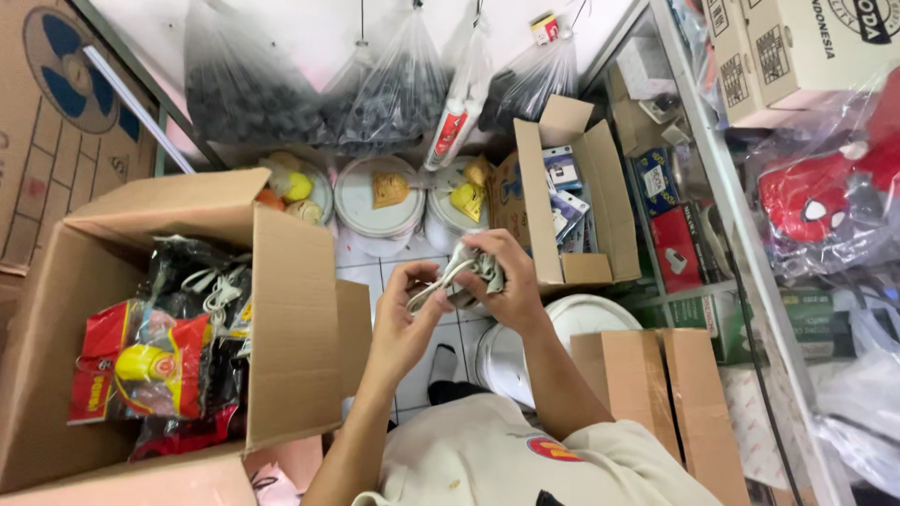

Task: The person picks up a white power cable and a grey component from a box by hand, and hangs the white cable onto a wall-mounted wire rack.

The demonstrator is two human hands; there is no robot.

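Both hands are closed on a small packaged plug with a white cord [466, 272]: right hand [502, 281] wraps the pack, left hand [412, 305] pinches the cable, probably keeping it from dangling. It's held above the floor tiles, between the big open carton [281, 309] and a smaller box [581, 201].

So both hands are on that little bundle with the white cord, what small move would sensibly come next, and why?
Probably another wrap of the white cord around the small bundle. The right hand grips the bundle from above while the left hand pinches the loose cord beside it, so some cord looks unwound. How much is left cannot be told.
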